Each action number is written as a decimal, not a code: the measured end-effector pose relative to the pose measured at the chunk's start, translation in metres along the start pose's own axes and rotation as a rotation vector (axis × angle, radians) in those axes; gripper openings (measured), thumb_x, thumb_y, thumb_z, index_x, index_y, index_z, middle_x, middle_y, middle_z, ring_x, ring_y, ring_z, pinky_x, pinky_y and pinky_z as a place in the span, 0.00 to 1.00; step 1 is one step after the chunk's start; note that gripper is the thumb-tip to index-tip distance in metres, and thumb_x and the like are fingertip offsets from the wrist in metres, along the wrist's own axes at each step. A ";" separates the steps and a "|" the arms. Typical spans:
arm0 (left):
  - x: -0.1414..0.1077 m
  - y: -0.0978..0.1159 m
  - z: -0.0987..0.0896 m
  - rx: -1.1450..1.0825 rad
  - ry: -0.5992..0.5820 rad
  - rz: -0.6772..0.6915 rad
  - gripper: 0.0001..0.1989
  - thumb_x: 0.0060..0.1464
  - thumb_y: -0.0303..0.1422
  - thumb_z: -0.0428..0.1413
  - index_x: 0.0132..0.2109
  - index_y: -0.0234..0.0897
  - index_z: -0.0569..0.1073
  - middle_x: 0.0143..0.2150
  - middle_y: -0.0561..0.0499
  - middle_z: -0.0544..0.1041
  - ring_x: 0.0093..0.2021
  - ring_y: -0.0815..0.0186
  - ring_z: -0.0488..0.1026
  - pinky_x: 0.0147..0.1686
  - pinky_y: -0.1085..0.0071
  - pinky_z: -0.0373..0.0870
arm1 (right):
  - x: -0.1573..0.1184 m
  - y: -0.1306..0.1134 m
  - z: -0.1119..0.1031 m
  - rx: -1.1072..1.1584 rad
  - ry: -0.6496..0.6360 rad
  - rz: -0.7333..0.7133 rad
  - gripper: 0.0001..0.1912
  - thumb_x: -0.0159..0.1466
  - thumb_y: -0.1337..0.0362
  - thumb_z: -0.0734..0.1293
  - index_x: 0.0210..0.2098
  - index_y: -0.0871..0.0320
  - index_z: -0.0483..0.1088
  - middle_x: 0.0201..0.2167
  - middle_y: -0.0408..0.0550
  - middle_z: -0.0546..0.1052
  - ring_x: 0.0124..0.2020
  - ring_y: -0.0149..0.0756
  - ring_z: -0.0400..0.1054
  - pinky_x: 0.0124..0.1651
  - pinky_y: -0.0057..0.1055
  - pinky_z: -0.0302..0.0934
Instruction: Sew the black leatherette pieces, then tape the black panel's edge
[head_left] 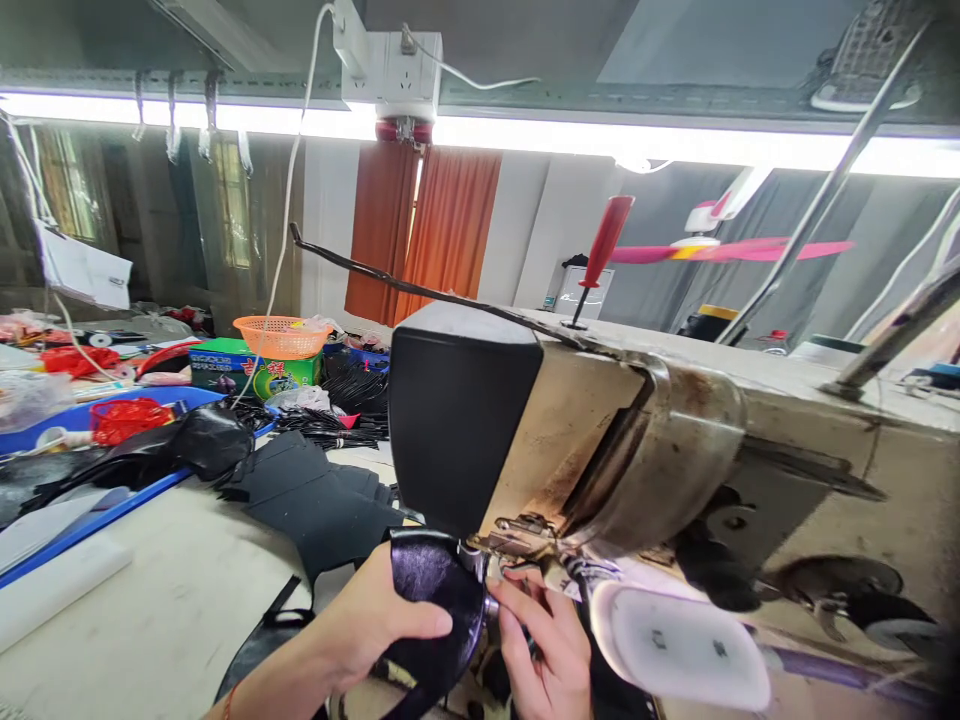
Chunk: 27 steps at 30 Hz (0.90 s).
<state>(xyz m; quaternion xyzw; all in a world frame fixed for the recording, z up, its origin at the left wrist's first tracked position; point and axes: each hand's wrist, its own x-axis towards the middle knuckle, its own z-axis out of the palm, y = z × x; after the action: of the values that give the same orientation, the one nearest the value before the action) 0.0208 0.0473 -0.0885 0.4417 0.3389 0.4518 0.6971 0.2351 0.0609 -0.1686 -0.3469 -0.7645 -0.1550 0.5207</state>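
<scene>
The person's left hand [382,615] gripped a glossy black leather-like piece with a curved edge [439,600], its thumb lying flat over the face of the piece while the other fingers were hidden behind it. This piece stood tilted just below the front end of a stained beige metal sewing machine head [577,420], its right edge close beside the small metal parts under the head. The right hand [551,650] was right there too, with bent fingers reaching up to those parts near the edge of the piece; whether they pinched anything could not be told. To the right of that hand glowed a white oval lamp [679,640]. A flat black cover [461,425] closed the end of the head, and a screwdriver with a translucent red handle [609,240] stood upright on top, behind a thin dark bent metal rod [375,275]. Left of the head, flat matte black sheets [319,505] lay overlapping on the cream worktop [187,570], beside a long blue plastic tray [142,508] full of mixed materials. Farther back, an orange perforated plastic basket [277,340] sat on a green printed cardboard box [225,368].
</scene>
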 end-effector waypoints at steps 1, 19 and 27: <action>0.001 -0.001 0.000 -0.007 -0.006 0.005 0.21 0.34 0.24 0.67 0.41 0.32 0.80 0.37 0.46 0.83 0.39 0.59 0.78 0.45 0.63 0.73 | 0.000 0.000 0.000 0.003 0.005 -0.005 0.15 0.65 0.68 0.64 0.49 0.52 0.76 0.41 0.53 0.77 0.41 0.44 0.74 0.37 0.38 0.74; 0.012 -0.005 0.003 0.038 0.113 0.105 0.24 0.39 0.27 0.67 0.47 0.33 0.79 0.42 0.44 0.83 0.48 0.53 0.78 0.50 0.61 0.73 | 0.007 -0.009 -0.002 -0.009 0.018 0.000 0.13 0.67 0.67 0.63 0.47 0.55 0.77 0.38 0.51 0.81 0.38 0.41 0.77 0.39 0.35 0.73; 0.011 -0.003 0.016 0.162 0.296 0.153 0.17 0.41 0.29 0.65 0.43 0.34 0.79 0.41 0.45 0.84 0.43 0.55 0.79 0.47 0.62 0.74 | 0.009 -0.011 -0.001 -0.007 0.037 0.010 0.12 0.67 0.67 0.63 0.46 0.55 0.77 0.37 0.52 0.81 0.38 0.41 0.78 0.39 0.34 0.74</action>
<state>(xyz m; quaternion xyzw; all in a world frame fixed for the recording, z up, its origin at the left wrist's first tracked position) 0.0401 0.0523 -0.0856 0.4494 0.4385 0.5350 0.5652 0.2265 0.0555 -0.1583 -0.3495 -0.7524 -0.1615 0.5344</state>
